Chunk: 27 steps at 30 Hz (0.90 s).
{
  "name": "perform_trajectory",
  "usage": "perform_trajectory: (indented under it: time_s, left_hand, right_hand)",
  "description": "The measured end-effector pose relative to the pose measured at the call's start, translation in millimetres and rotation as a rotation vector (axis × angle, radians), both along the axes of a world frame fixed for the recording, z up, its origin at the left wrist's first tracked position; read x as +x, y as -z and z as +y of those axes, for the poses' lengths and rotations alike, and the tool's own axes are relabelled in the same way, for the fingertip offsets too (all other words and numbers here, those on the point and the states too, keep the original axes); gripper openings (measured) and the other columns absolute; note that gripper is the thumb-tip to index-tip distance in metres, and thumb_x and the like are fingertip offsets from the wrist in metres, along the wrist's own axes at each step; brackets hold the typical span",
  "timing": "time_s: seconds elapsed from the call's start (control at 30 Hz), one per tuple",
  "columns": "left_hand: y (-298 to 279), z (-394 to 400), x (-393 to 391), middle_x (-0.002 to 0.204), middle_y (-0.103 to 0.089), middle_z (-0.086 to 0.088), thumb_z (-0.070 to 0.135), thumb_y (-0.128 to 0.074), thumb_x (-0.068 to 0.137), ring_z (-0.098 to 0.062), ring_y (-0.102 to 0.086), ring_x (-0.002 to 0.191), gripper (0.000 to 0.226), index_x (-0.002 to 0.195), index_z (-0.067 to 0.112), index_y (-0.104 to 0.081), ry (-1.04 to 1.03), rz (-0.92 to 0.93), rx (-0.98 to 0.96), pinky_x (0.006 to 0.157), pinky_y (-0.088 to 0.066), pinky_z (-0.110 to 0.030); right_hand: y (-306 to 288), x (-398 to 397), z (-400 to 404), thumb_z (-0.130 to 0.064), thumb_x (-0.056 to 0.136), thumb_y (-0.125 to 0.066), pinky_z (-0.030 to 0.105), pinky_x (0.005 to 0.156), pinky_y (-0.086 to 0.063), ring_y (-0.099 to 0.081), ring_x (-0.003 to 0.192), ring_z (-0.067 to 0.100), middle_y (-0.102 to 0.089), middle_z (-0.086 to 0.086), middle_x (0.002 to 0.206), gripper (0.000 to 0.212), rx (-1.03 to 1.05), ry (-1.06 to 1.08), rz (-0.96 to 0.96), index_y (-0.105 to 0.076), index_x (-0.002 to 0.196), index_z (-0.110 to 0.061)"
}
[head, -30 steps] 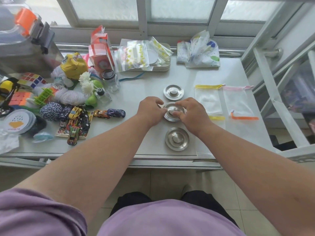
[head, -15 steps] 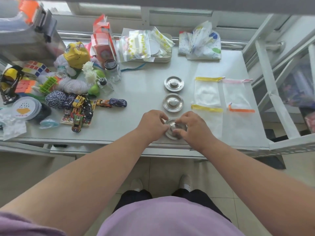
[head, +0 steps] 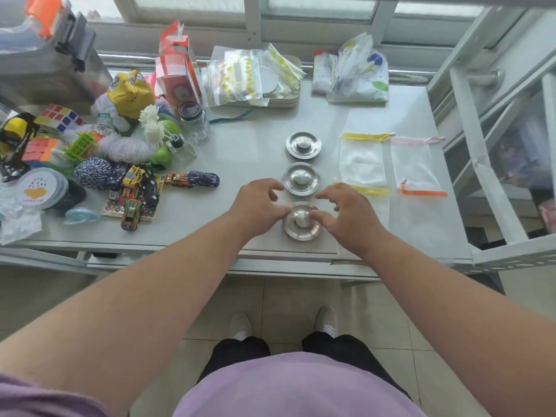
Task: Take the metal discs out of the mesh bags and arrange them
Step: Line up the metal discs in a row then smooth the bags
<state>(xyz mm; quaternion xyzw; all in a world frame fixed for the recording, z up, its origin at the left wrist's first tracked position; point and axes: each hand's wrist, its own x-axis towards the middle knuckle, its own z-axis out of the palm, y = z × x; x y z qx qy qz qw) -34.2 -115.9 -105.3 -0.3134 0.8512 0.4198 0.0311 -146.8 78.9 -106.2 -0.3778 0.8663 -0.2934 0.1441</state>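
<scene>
Resting between both spread-fingered hands, left hand (head: 255,207) and right hand (head: 350,215), the nearest metal disc (head: 301,221) lies ungripped; thumbs touch its rim.

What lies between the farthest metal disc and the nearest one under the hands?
In the head view, a third disc, the middle disc, lies between the farthest disc and the nearest disc, forming one line on the table.

Both arms outstretched — left hand (head: 258,206), right hand (head: 350,213) loosely spread

Beside the silver discs (head: 301,182): white mesh bags (head: 362,164) edged yellow, pink and orange; person's shirt (head: 294,386) lilac.
</scene>
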Motion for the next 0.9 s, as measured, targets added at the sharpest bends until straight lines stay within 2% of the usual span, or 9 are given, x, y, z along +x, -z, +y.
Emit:
perform_trajectory:
  time_s: [0.1,0.17,0.23,0.33,0.43,0.57,0.7,0.83,0.9]
  left_hand:
    - [-5.1,-11.7,-10.9,0.132,-0.057,0.006,0.038,-0.091,0.081,-0.014,-0.068,0.091,0.075,0.149,0.03,-0.06,0.123,0.021,-0.04,0.089,-0.051,-0.027]
    - [-5.9,-11.6,-18.6,0.141,-0.054,0.006,0.039,-0.091,0.081,-0.008,-0.064,0.084,0.078,0.151,0.029,-0.059,0.203,0.021,-0.039,0.088,-0.048,-0.024]
    - [-5.2,-8.8,-25.1,0.148,-0.053,0.003,0.039,-0.092,0.08,-0.005,-0.061,0.08,0.077,0.149,0.026,-0.062,0.244,0.022,-0.039,0.09,-0.049,-0.023]
    - [-4.9,-4.7,-30.7,0.146,-0.052,0.001,0.038,-0.093,0.079,-0.012,-0.06,0.081,0.072,0.144,0.023,-0.067,0.241,0.024,-0.042,0.092,-0.049,-0.024]
    - [-2.8,-1.6,-30.9,0.139,-0.054,-0.001,0.037,-0.093,0.079,-0.015,-0.058,0.089,0.065,0.138,0.022,-0.071,0.217,0.035,-0.067,0.095,-0.051,-0.028]
    - [-0.9,-0.6,-27.3,0.135,-0.055,-0.001,0.03,-0.091,0.082,-0.019,-0.061,0.092,0.055,0.133,0.021,-0.074,0.171,0.04,-0.058,0.097,-0.054,-0.033]
    - [-1.1,-2.6,-26.7,0.138,-0.053,-0.001,0.032,-0.092,0.081,-0.025,-0.069,0.094,0.058,0.134,0.019,-0.073,0.155,0.031,-0.052,0.092,-0.053,-0.029]
    - [-0.9,-5.5,-26.9,0.139,-0.053,-0.001,0.034,-0.093,0.079,-0.021,-0.064,0.094,0.061,0.135,0.018,-0.072,0.145,0.041,-0.048,0.095,-0.055,-0.033]
    - [-0.4,-6.3,-27.2,0.14,-0.053,-0.001,0.033,-0.093,0.08,-0.02,-0.063,0.094,0.062,0.136,0.018,-0.071,0.147,0.047,-0.05,0.092,-0.052,-0.029]
  right_hand:
    - [-4.6,-24.3,-4.1,-0.036,0.086,-0.081,0.039,0.114,-0.041,-0.056,0.13,0.028,-0.063,0.007,0.139,0.056,0.107,-0.02,0.058,-0.066,0.137,-0.018]
    - [-8.9,-33.7,-12.9,-0.041,0.086,-0.08,0.04,0.122,-0.032,-0.044,0.144,0.027,-0.052,0.007,0.155,0.067,0.193,-0.055,0.014,-0.058,0.146,-0.024]
    - [-13.4,-36.6,-20.2,-0.044,0.084,-0.081,0.041,0.124,-0.029,-0.039,0.148,0.025,-0.046,0.003,0.16,0.071,0.227,-0.133,-0.021,-0.054,0.149,-0.03]
    - [-18.9,-36.1,-24.2,-0.042,0.082,-0.084,0.039,0.122,-0.032,-0.042,0.147,0.022,-0.047,0.0,0.16,0.071,0.229,-0.231,-0.026,-0.058,0.147,-0.03]
    - [-17.4,-34.6,-25.3,-0.04,0.083,-0.084,0.033,0.12,-0.031,-0.043,0.146,0.02,-0.047,0.0,0.16,0.072,0.244,-0.232,-0.018,-0.056,0.148,-0.03]
    - [-15.7,-33.4,-28.4,-0.037,0.083,-0.084,0.034,0.12,-0.035,-0.046,0.144,0.02,-0.047,-0.003,0.16,0.071,0.247,-0.225,-0.039,-0.056,0.148,-0.03]
    - [-17.4,-32.9,-34.1,-0.034,0.084,-0.084,0.033,0.12,-0.034,-0.045,0.146,0.019,-0.046,-0.003,0.16,0.071,0.249,-0.238,-0.048,-0.055,0.149,-0.03]
    - [-17.2,-32.8,-37.6,-0.031,0.085,-0.084,0.028,0.117,-0.032,-0.045,0.145,0.018,-0.046,-0.004,0.16,0.07,0.253,-0.227,-0.043,-0.056,0.149,-0.03]
    - [-17.3,-31.9,-37.7,-0.03,0.085,-0.083,0.025,0.114,-0.031,-0.047,0.143,0.017,-0.047,-0.005,0.159,0.068,0.247,-0.215,-0.039,-0.057,0.148,-0.03]
